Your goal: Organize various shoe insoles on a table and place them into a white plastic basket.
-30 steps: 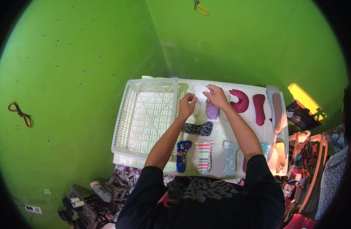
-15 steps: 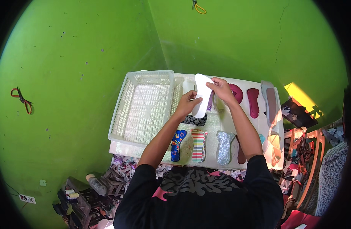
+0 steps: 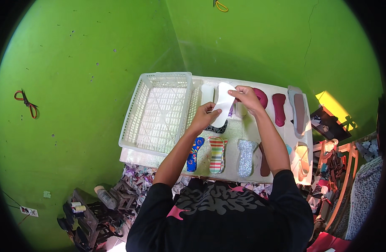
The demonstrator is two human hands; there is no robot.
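Over the table, both my hands hold up a white insole-shaped piece (image 3: 223,105). My left hand (image 3: 204,116) pinches its lower left edge between thumb and fingers. Near the top, my right hand (image 3: 248,100) grips the right edge, thumb on the face. Beneath and around it lie insole-shaped pieces in stacks: a white one (image 3: 207,93) behind, and a black patterned one (image 3: 218,126) partly covered by the held piece. Closer to me are a blue printed stack (image 3: 193,156), a striped stack (image 3: 217,155) and a silver glitter stack (image 3: 246,158).
A white plastic basket (image 3: 125,126) stands on the table's left. Dark red pieces (image 3: 279,110) and grey-brown ones (image 3: 299,113) lie at the right. Fabric scraps (image 3: 136,176) cover the floor. Scissors (image 3: 26,103) hang on the green wall; a wooden rack (image 3: 86,216) stands lower left.
The white insole-shaped piece has tilted, its top moving right and its lower end slightly left. Both hands keep their hold. The whole view has shifted a little.
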